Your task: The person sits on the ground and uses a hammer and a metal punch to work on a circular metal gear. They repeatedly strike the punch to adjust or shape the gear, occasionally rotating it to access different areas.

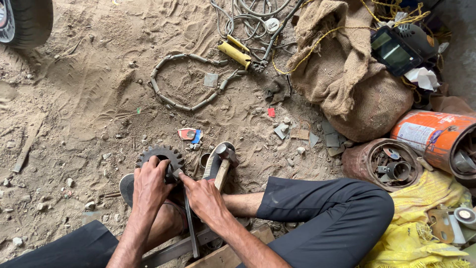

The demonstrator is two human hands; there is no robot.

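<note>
That gear (pixel 159 158) sits on the sandy ground by the person's feet. Left hand (pixel 150 188) clamps over its rim, right hand (pixel 202 196) pinches a small piece at the hub. Looks heavy, stiff steel, probably greasy; the toothed rim gives the best grip.

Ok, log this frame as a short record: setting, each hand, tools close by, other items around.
setting: sandy ground, person seated, legs apart
left hand: grips a dark toothed gear
right hand: fingertips at the gear's hub, over a flat metal bar
nearest tool: hammer lying beside the right hand
also around: burlap sack, orange can, rusty tin of parts, yellow cloth, yellow-handled pliers
</note>
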